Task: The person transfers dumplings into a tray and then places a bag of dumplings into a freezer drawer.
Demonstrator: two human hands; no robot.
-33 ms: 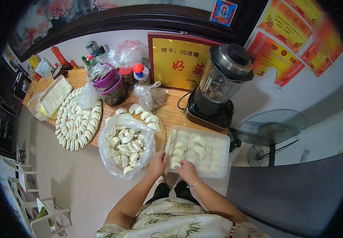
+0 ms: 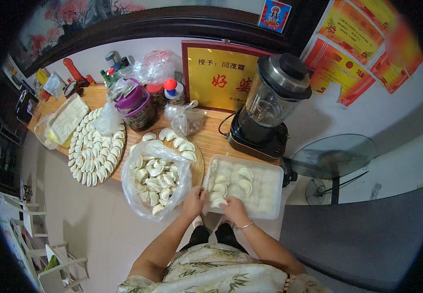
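Note:
A translucent plastic tray [image 2: 268,195] lies at the table's front edge, with a few white dumplings [image 2: 245,186] on its left and middle part. My right hand [image 2: 234,210] reaches over its near left part, fingers closed on a dumpling [image 2: 220,202] by the other dumplings there. My left hand [image 2: 194,200] is closed at the tray's left rim; its fingertips are partly hidden. Just left of it sits an open clear plastic bag [image 2: 132,201] heaped with dumplings [image 2: 158,181]. The bag partly covers a round woven board [image 2: 197,168] with more dumplings along its far edge.
A blender [image 2: 270,105] stands behind the tray, before a framed gold plaque [image 2: 206,80]. A second round board with rows of dumplings [image 2: 94,154] lies left. Behind are a purple-lidded jar [image 2: 137,110] and a knotted plastic bag [image 2: 187,119]. A fan [image 2: 333,156] stands right.
My right hand has shifted slightly right and toward me, and a little more of the dumplings beside its fingers shows. The left hand has stayed at the tray's rim.

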